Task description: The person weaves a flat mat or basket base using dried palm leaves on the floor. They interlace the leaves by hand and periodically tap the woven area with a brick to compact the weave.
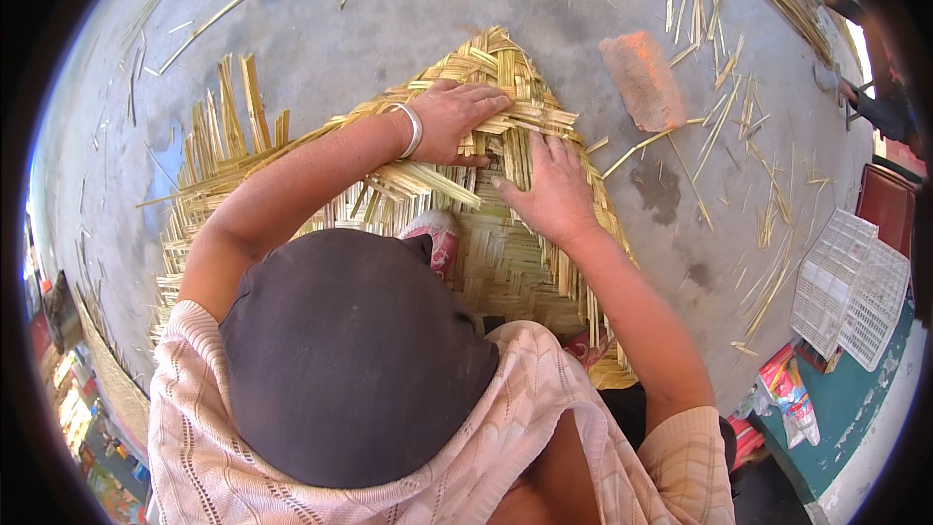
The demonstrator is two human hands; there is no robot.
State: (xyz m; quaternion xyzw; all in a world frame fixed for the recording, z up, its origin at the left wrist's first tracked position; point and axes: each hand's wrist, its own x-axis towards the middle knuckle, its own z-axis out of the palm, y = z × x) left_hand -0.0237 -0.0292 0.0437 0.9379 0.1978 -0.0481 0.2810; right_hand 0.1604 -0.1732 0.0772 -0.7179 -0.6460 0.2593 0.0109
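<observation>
A piece of woven straw-coloured matting (491,267), narrowing to a point at the far end, lies on the floor in front of me. My left hand (457,120), with a silver bangle at the wrist, rests on the flat strips near that point, its fingers stretched out. Slightly nearer and to the right, my right hand (556,190) lies on the weave by its right edge, thumb apart from the fingers. Loose strip ends (428,183) stick out below my left wrist. More unwoven strips (233,112) stand up along the left edge.
A reddish brick (641,81) lies on the grey floor beyond my right hand. Cut strips (719,107) are scattered there. At far right are a printed sheet (846,282) and a colourful packet (789,391) on a green surface. A pink shoe (432,233) rests on the matting.
</observation>
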